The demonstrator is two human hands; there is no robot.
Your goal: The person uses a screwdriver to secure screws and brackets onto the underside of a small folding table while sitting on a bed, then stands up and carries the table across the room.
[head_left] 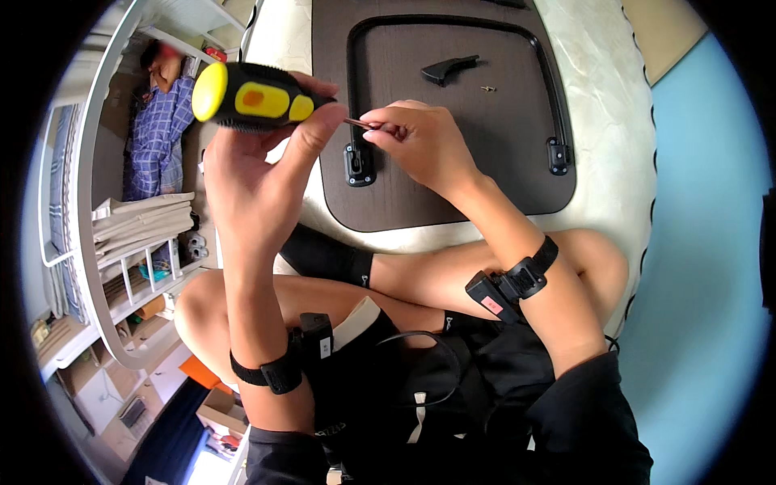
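A screwdriver (257, 103) with a thick black-and-yellow handle lies across my left hand (263, 186), whose thumb and fingers are closed round it near the shaft. The thin shaft points right, toward my right hand (428, 149). There the fingertips pinch together at the shaft's tip; anything small between them is too hidden to make out. Below both hands is a dark wood-grain board (453, 178) with a bent black tube leg (444, 22) folded on it. On the board rest a curved black plastic piece (447, 69) and some tiny brass-coloured screws (488, 89).
Black brackets (360, 166) hold the leg's ends, the other bracket (558, 156) being at the right. The board lies on a pale mattress (614, 145), before my crossed legs. At left are a white bed rail (87, 186) and, beyond it, another person in blue plaid (158, 133).
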